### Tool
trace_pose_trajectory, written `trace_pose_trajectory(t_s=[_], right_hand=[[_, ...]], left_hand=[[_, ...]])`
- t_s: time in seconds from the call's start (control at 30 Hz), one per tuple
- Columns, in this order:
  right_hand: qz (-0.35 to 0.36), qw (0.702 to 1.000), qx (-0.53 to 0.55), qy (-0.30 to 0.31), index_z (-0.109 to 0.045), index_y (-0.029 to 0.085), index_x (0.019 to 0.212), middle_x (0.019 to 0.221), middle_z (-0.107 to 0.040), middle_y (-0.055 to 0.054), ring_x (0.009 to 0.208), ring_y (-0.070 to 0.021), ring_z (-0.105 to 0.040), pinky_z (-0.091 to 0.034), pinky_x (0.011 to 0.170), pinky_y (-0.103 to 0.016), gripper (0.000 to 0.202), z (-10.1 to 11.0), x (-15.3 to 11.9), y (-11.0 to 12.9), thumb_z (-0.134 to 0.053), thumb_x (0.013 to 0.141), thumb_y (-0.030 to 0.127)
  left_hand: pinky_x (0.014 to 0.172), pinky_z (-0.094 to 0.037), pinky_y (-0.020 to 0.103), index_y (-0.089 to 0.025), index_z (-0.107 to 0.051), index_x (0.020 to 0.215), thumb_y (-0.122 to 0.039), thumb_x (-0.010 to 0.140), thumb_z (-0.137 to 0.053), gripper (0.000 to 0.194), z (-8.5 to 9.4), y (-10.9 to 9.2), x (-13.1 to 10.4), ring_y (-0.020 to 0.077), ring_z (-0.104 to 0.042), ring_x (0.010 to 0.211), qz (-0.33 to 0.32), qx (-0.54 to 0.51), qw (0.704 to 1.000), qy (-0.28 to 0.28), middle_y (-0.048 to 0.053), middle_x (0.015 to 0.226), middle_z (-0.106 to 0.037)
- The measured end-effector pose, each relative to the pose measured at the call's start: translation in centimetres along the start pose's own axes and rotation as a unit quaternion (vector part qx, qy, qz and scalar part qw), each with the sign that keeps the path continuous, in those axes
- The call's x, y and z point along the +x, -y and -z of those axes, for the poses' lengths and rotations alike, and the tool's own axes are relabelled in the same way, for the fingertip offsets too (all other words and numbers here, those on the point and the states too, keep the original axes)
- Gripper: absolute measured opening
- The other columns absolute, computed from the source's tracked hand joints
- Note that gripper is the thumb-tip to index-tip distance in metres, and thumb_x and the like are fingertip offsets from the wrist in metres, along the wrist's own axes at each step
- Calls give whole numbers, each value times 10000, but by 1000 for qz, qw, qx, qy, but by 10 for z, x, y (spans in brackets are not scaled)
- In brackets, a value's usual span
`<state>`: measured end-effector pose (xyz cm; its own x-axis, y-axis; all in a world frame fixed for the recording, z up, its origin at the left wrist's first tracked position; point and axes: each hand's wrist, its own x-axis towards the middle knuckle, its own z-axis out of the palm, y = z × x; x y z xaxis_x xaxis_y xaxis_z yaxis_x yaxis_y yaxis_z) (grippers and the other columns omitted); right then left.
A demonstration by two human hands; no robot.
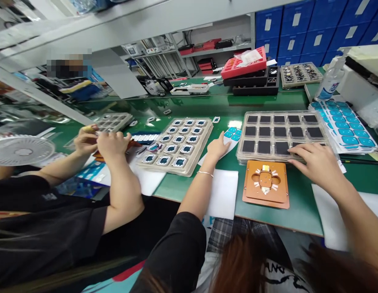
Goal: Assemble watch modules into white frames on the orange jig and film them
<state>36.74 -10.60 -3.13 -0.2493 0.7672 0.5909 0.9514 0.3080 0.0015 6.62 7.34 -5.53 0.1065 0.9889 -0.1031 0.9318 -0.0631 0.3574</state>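
Observation:
My left hand (218, 147) rests flat on the green bench, fingertips on a small sheet of blue stickers (232, 134). My right hand (314, 160) lies on the near right corner of a clear tray (244, 156) of dark square pads, fingers spread over a pad; whether it grips one I cannot tell. An orange fixture plate (266, 185) with a small white part in its middle sits between my hands, close to the bench edge. A tray (204, 140) of blue-and-white parts lies to the left.
A co-worker's two hands (100, 142) work over small parts at the left, beside a white fan (20, 150). Blue sticker sheets (344, 124), a sanitizer bottle (329, 81) and a white box stand at the right. Red and black trays (247, 71) sit at the back.

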Motion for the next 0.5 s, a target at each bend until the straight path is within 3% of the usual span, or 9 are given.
trace_pose_trajectory(t_s=[0.1, 0.23, 0.33, 0.43, 0.5], right_hand=[[4, 999, 36, -2, -745, 234, 972, 918, -695, -54, 807, -211, -629, -322, 646, -356, 167, -6, 0, -9, -590, 967, 294], [0, 997, 59, -52, -752, 229, 909, 877, -646, -36, 746, -166, -603, -315, 664, -351, 174, -7, 3, -5, -596, 972, 272], [0, 992, 35, -118, -738, 231, 916, 874, -650, -30, 739, -155, -582, -331, 727, -368, 142, -6, 5, 0, -606, 968, 244], [6, 985, 17, -170, -719, 261, 952, 869, -670, -10, 738, -141, -581, -336, 772, -380, 115, -4, 7, 7, -616, 963, 212], [22, 980, 13, -198, -709, 295, 996, 865, -679, 7, 740, -136, -592, -335, 797, -389, 159, -1, 6, 13, -622, 950, 170]], left_hand=[[1045, -437, 450, -164, -414, 1507, -374, 962, -508, 592, 0, -4, -9, 341, -604, 1227, -43, -47, 998, -22, 177, 1213, -698], [1007, -470, 307, -172, -592, 1334, -394, 1035, -332, 454, 8, -15, -25, 218, -633, 1163, -119, -146, 981, -37, 120, 1287, -670], [848, -532, 249, -174, -493, 1409, -386, 1055, -204, 505, 14, -26, -40, 164, -660, 1081, -166, -212, 963, -17, 107, 1307, -653], [809, -531, 256, -215, -313, 1514, -385, 1011, -368, 534, 23, -37, -54, 166, -655, 1057, -177, -346, 921, -2, 100, 1260, -660], [833, -521, 275, -259, -335, 1491, -357, 918, -529, 613, 31, -42, -63, 177, -646, 1034, -173, -456, 873, 21, 70, 1175, -677]])
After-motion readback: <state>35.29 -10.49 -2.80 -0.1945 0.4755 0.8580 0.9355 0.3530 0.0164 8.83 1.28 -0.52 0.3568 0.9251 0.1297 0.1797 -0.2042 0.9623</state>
